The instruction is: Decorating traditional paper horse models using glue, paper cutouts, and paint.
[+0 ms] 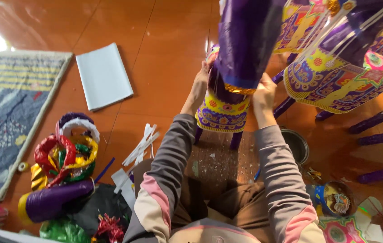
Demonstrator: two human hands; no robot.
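Both hands on a purple paper horse

Left hand (199, 87) lies flat against the paper horse (227, 90) at nine o'clock; right hand (263, 96) pinches its gold trim (240, 90) at three.

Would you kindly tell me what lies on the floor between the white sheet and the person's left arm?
In the head view, a loose bundle of white paper strips lies between the white sheet and the left arm.

Both hands up at twelve o'clock: left hand (199, 90) flat on the side of a purple paper horse (227, 96), right hand (263, 96) pinching its gold trim. White sheet (104, 76) at ten o'clock on the floor (164, 49), foil rings (68, 150) at eight, rug (7, 112) at nine.
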